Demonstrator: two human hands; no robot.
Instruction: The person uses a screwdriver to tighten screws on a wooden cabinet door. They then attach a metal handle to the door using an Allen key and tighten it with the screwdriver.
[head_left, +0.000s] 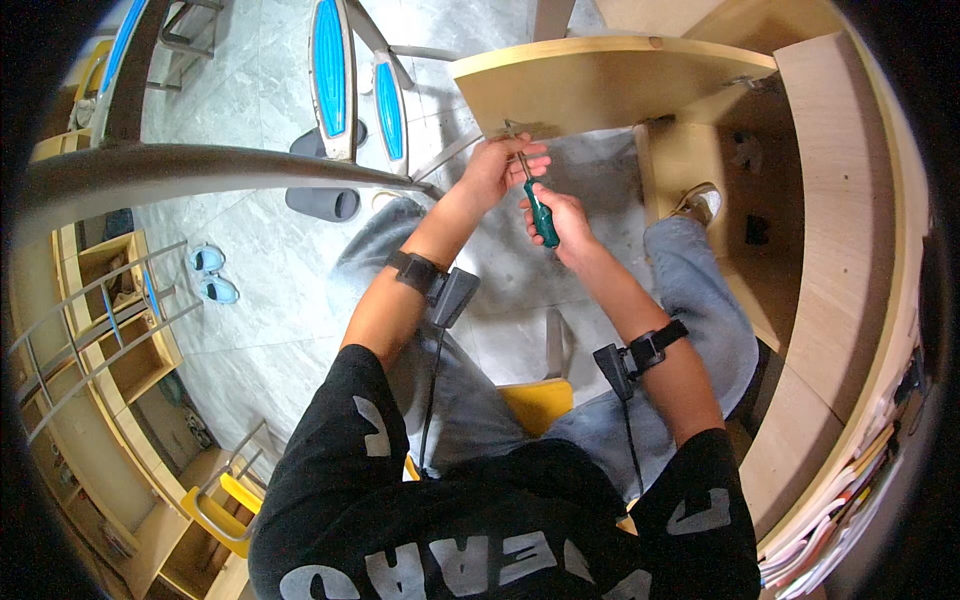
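A screwdriver with a dark green handle [542,220] is gripped in my right hand [570,222]. Its metal shaft slants up and left to the lower edge of a pale wooden cabinet door [610,85], which stands swung out. Beside the shaft's upper end, my left hand [490,170] is closed, with fingers bent around the tip area. A small metal piece [513,127] shows on the door just above those fingers. What the left fingertips pinch is hidden, and whether the tip touches a screw cannot be made out.
The open wooden cabinet [690,160] stands to the right, with a hinge [745,82] at the door's far end. A metal chair frame with blue pads [333,70] is at the upper left. Grey slippers [325,203] and light blue shoes [208,260] lie on the tiled floor.
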